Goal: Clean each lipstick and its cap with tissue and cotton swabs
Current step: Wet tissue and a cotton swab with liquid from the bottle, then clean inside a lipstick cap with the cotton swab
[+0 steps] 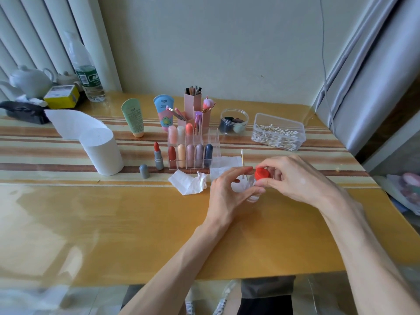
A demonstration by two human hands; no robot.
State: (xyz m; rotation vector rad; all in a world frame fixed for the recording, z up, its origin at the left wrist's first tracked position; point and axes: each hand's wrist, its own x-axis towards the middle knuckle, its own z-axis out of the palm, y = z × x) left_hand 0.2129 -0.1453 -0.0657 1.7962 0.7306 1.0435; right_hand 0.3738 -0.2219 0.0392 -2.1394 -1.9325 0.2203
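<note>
My left hand [229,189] grips a small clear bottle [252,196] and also pinches a cotton swab [242,158] that sticks upward. My right hand [293,178] holds the bottle's red cap [261,173] between fingers and thumb. An open red lipstick [158,155] in a grey tube stands left of the clear organizer [193,148], which holds several capped lipsticks. Its grey cap [144,171] stands on the table nearby. A crumpled tissue [189,183] lies just left of my left hand, and a flat tissue sheet [225,165] lies behind it.
A toilet paper roll [102,151] stands at left. A clear box of cotton swabs [277,131] sits at back right, beside a round jar [234,121]. Two cream tubes [134,117] and pink brush holders [193,98] stand behind the organizer. A teapot and water bottle are far left.
</note>
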